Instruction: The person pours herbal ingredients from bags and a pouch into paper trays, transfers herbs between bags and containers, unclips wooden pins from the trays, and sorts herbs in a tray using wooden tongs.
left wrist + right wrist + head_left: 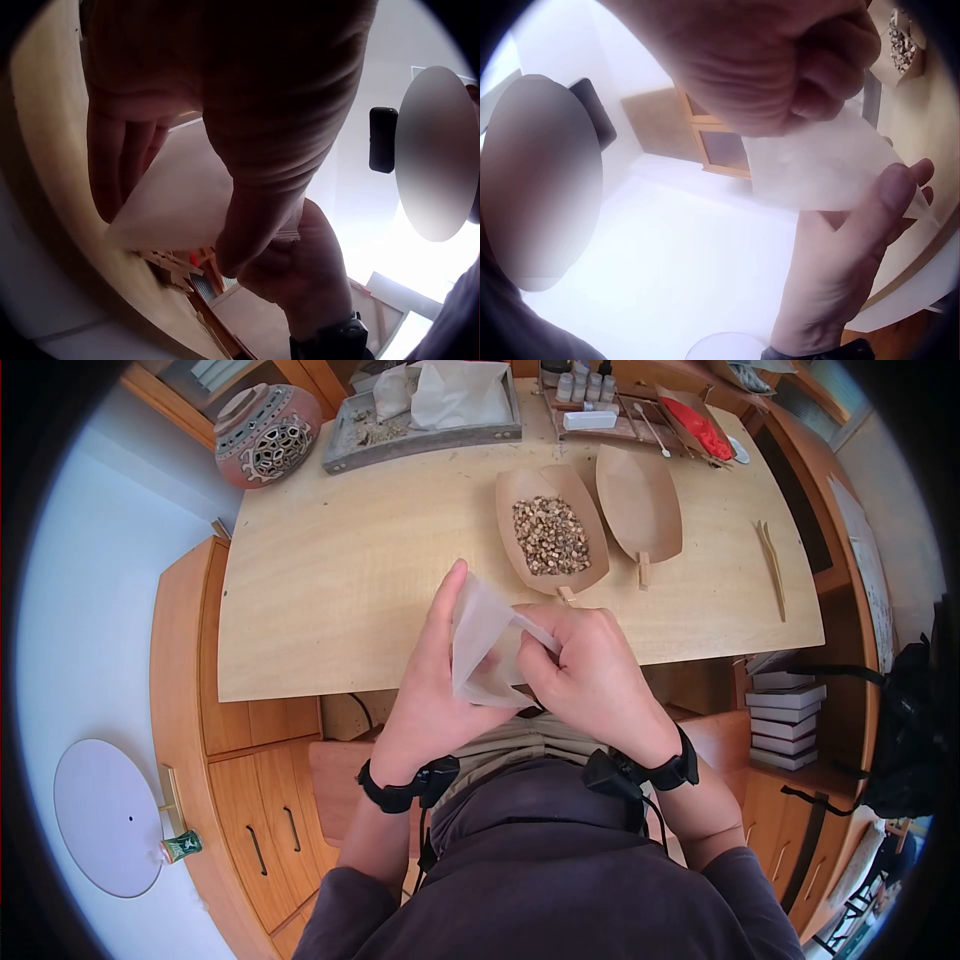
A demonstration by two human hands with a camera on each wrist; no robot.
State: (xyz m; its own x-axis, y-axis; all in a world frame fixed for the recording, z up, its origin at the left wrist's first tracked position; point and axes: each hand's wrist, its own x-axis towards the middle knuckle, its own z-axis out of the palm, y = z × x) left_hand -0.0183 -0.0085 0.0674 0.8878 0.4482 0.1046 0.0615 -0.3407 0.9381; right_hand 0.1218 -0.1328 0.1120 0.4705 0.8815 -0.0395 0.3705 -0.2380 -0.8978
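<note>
A translucent white paper bag (480,630) is held between both hands, above the table's front edge. The left hand (428,685) supports it from the left, thumb on one side and fingers on the other; in the right wrist view the left thumb (895,187) presses on the bag (810,165). With curled fingers the right hand (590,665) pinches the bag's right edge; the right wrist view shows those fingers bunched at its rim. Whatever the bag contains is hidden.
On the table (340,580), a paper tray (508,495) of small brown pieces stands beyond the hands, beside another paper tray (640,500). Tweezers (772,570) lie at right. A grey tray (430,442), a pierced pot (266,440) and small bottles (580,388) stand at the back.
</note>
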